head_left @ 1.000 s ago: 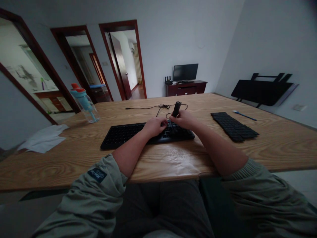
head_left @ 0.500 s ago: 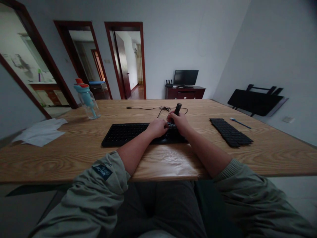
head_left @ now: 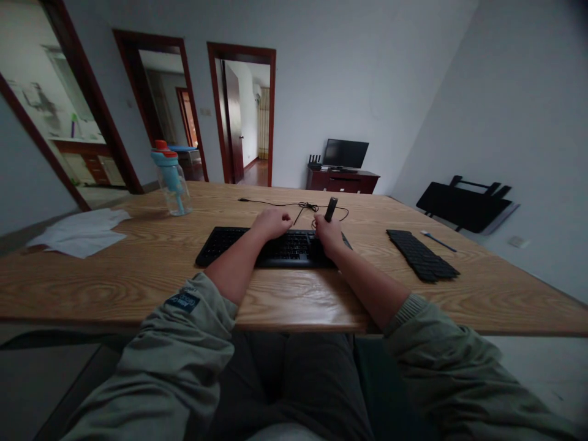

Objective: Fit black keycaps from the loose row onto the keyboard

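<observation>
Now the wooden bench [head_left: 294, 300] is spreading across the foreground, and the black keyboard [head_left: 294, 251] is lying flat on it, near the front edge and between the person's two forearms. Compared with half a second ago, more of its middle keys are showing, since the left grip is no longer covering them. Its long axis is running left to right, roughly along the bench's front edge, and its keys are facing up. Well to the right, a dark key-patterned strip [head_left: 420, 254] is lying flat and slanting toward the near right. Far to the left, a crumpled white sheet [head_left: 85, 233] is resting on the wood.

The left grip [head_left: 274, 224] is now hovering over the keyboard's far middle edge, apart from its partner, whereas earlier the two were nearly meeting; its fingers are curling inward, and one cannot tell whether they are pinching anything small. The right grip [head_left: 329, 234] is staying over the keyboard's right part, closing firmly around a black handle [head_left: 331, 209]. That handle's long axis is standing nearly upright, its top leaning slightly right and its lower end hiding within the fingers. Beside the strip, a small blue brush [head_left: 440, 241] is lying slantwise, its pale end pointing away to the left.
</observation>
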A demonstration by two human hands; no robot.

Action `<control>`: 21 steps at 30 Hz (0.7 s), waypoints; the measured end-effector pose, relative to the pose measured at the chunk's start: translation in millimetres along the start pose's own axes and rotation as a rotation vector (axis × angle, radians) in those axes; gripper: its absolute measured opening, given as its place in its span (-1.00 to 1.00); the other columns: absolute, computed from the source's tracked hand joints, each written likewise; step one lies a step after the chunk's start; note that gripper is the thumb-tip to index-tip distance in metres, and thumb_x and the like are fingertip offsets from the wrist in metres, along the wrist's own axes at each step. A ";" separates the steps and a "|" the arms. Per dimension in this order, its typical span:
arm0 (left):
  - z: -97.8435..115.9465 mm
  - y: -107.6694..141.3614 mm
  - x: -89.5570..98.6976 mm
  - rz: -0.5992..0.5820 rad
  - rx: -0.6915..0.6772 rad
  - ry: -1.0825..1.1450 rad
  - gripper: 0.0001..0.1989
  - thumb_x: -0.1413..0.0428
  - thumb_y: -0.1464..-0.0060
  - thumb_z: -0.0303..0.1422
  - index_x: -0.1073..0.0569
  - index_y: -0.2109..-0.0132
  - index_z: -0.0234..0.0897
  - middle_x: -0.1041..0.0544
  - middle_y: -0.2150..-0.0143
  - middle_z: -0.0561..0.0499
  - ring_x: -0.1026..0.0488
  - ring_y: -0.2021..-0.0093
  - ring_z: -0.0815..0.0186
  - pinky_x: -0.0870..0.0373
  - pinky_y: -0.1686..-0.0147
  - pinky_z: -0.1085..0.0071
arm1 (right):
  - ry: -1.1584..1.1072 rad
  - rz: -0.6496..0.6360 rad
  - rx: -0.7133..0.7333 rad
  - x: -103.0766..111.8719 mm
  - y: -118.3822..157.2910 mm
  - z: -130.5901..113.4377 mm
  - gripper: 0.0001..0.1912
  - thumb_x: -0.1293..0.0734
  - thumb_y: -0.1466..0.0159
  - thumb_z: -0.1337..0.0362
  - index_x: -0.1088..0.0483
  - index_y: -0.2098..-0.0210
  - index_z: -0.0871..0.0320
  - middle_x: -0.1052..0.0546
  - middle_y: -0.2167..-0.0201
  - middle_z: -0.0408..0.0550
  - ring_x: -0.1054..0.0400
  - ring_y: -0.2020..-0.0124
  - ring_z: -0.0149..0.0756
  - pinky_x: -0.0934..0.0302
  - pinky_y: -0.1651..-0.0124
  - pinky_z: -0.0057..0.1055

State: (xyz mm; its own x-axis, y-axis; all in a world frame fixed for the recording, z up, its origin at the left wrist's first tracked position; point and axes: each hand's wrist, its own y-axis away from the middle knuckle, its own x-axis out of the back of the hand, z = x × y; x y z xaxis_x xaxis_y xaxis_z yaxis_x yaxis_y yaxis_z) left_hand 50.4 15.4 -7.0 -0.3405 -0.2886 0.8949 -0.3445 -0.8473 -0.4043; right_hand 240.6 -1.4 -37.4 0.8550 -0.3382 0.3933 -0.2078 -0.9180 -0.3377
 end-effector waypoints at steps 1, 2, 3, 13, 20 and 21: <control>-13.3 0.8 1.6 -0.019 0.046 0.013 -0.68 -0.06 -0.18 -0.21 -0.66 0.11 -0.19 -0.66 0.08 -0.09 -0.53 0.06 0.16 -0.39 0.06 0.36 | -0.022 0.046 -0.021 -2.7 -0.5 -1.1 -0.73 -0.13 -0.23 0.02 -0.16 0.49 0.03 -0.35 0.58 -0.11 -0.27 0.51 -0.26 -0.16 0.46 -0.38; -26.3 2.5 2.7 -0.053 0.091 0.025 -0.68 -0.06 -0.19 -0.20 -0.65 0.09 -0.19 -0.66 0.07 -0.08 -0.53 0.07 0.17 -0.39 0.07 0.37 | -0.041 0.090 -0.042 -5.3 -0.9 -2.4 -0.73 -0.16 -0.21 0.02 -0.18 0.50 0.03 -0.35 0.58 -0.11 -0.27 0.50 -0.25 -0.15 0.46 -0.38; -38.5 4.9 3.4 -0.098 0.132 0.033 -0.67 -0.06 -0.18 -0.19 -0.65 0.08 -0.19 -0.66 0.06 -0.08 -0.54 0.07 0.17 -0.39 0.09 0.38 | -0.033 0.103 -0.050 -7.6 -1.1 -4.0 -0.72 -0.18 -0.21 0.01 -0.19 0.51 0.03 -0.35 0.59 -0.10 -0.28 0.49 -0.23 -0.14 0.45 -0.38; -66.0 23.6 5.4 -0.239 0.209 0.049 -0.72 -0.08 -0.15 -0.19 -0.63 0.28 -0.21 -0.67 0.22 -0.07 -0.54 0.22 0.17 -0.36 0.23 0.39 | 0.143 0.195 -0.037 -18.3 1.6 -14.5 -0.64 -0.16 -0.28 0.05 -0.39 0.49 0.12 -0.52 0.48 0.17 -0.42 0.40 -0.07 -0.17 0.38 -0.34; -60.8 25.6 8.6 -0.229 0.249 0.048 -0.74 -0.09 -0.13 -0.20 -0.61 0.32 -0.22 -0.66 0.28 -0.05 -0.52 0.26 0.20 -0.35 0.25 0.40 | 0.220 0.111 0.115 -21.7 7.8 -17.5 -0.69 -0.16 -0.28 0.10 -0.37 0.47 0.11 -0.54 0.42 0.11 -0.41 0.36 -0.13 -0.16 0.32 -0.35; -61.1 25.9 9.2 -0.231 0.244 0.048 -0.73 -0.08 -0.13 -0.20 -0.62 0.31 -0.23 -0.66 0.27 -0.05 -0.52 0.26 0.20 -0.35 0.26 0.40 | 0.191 0.123 0.107 -20.4 7.5 -17.2 -0.68 -0.17 -0.29 0.09 -0.35 0.49 0.10 -0.51 0.47 0.08 -0.39 0.39 -0.15 -0.16 0.33 -0.35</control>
State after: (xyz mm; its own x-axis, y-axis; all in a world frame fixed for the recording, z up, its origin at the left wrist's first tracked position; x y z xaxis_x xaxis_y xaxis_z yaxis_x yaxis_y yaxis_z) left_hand -15.1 18.0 -20.8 -0.3210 -0.0599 0.9452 -0.1997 -0.9713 -0.1294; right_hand 213.4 -5.0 -33.2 0.7188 -0.4882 0.4949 -0.2445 -0.8440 -0.4774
